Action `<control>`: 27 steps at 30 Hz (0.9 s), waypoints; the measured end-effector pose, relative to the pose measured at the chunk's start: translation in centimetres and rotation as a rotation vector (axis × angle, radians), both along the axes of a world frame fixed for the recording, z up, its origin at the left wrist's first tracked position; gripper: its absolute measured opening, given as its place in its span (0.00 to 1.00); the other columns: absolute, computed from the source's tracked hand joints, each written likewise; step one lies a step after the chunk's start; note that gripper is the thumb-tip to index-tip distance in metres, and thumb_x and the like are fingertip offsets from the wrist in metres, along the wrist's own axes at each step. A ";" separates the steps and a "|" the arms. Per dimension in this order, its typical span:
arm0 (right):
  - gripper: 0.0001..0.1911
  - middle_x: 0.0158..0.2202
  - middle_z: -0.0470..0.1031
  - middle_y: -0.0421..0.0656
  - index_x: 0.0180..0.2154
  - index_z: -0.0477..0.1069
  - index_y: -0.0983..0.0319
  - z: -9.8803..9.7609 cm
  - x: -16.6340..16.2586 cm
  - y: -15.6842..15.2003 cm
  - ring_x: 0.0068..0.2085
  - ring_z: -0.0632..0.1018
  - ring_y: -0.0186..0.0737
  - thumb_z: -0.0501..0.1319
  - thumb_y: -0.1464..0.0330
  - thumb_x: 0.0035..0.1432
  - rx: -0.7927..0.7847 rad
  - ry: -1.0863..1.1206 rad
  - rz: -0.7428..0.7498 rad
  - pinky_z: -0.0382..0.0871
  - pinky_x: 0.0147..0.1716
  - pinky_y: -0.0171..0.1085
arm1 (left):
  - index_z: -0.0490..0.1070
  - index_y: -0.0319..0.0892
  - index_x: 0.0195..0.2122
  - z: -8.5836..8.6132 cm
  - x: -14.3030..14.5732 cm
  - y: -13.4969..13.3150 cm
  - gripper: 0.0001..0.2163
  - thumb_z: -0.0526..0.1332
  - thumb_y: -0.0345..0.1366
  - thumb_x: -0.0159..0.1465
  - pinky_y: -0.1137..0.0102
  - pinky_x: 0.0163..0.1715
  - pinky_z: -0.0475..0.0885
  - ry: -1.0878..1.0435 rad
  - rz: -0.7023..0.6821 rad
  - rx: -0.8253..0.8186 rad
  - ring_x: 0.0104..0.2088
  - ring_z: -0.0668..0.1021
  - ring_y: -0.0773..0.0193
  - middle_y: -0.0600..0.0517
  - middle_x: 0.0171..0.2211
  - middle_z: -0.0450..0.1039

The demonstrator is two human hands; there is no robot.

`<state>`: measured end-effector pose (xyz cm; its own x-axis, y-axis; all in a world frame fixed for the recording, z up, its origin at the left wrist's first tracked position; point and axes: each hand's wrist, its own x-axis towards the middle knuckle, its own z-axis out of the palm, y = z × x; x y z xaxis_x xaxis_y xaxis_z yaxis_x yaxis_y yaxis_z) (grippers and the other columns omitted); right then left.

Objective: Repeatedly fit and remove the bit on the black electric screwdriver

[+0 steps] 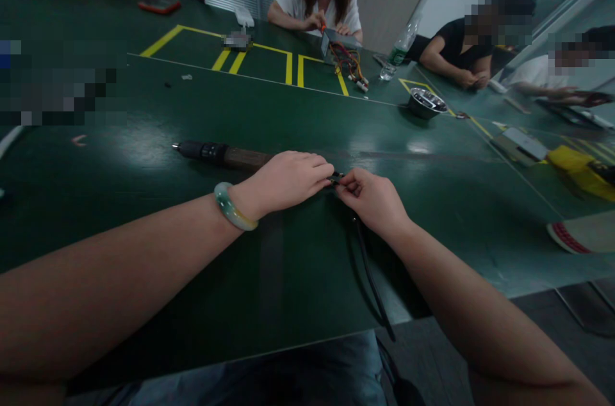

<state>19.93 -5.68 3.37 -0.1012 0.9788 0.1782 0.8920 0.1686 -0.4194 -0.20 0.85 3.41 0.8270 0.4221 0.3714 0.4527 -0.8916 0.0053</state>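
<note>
Pinching the end of a black cable [371, 278] at mid-table [307, 118]
My left hand [283, 183] and right hand [372, 201] each grip its tip between fingertips, just near of the screwdriver [216, 153]; I judge a close, steady pinch and a slack cable work best.

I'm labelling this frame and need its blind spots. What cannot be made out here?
All in the head view:
- the small dark part pinched between left hand and right hand: fingertips cover it, too small to identify.
- the electric screwdriver: rear end hidden behind the left hand; whether the black cable joins it is unclear.
- the black cable's lower end: lost in darkness below the table edge.
- far-left tabletop: blurred patch.
</note>
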 end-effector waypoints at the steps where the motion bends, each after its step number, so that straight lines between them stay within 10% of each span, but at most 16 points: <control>1: 0.04 0.30 0.77 0.37 0.35 0.72 0.58 0.0 0.0 0.0 0.28 0.75 0.34 0.61 0.66 0.57 0.002 -0.001 -0.003 0.62 0.27 0.33 | 0.68 0.41 0.38 0.0 0.0 0.0 0.07 0.55 0.38 0.68 0.68 0.37 0.67 -0.002 0.000 -0.002 0.38 0.75 0.61 0.49 0.39 0.73; 27: 0.05 0.31 0.77 0.37 0.38 0.70 0.58 -0.5 -0.6 -0.1 0.33 0.76 0.36 0.61 0.67 0.58 0.138 -0.189 0.062 0.63 0.32 0.34 | 0.68 0.43 0.39 -0.3 0.2 0.2 0.05 0.57 0.38 0.65 0.70 0.33 0.65 -0.063 0.078 -0.083 0.36 0.76 0.61 0.52 0.36 0.74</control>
<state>19.37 -5.75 2.87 -0.2043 0.9373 0.2822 0.9386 0.2695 -0.2155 0.00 1.09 3.06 0.7666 0.5159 0.3824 0.5174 -0.8489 0.1079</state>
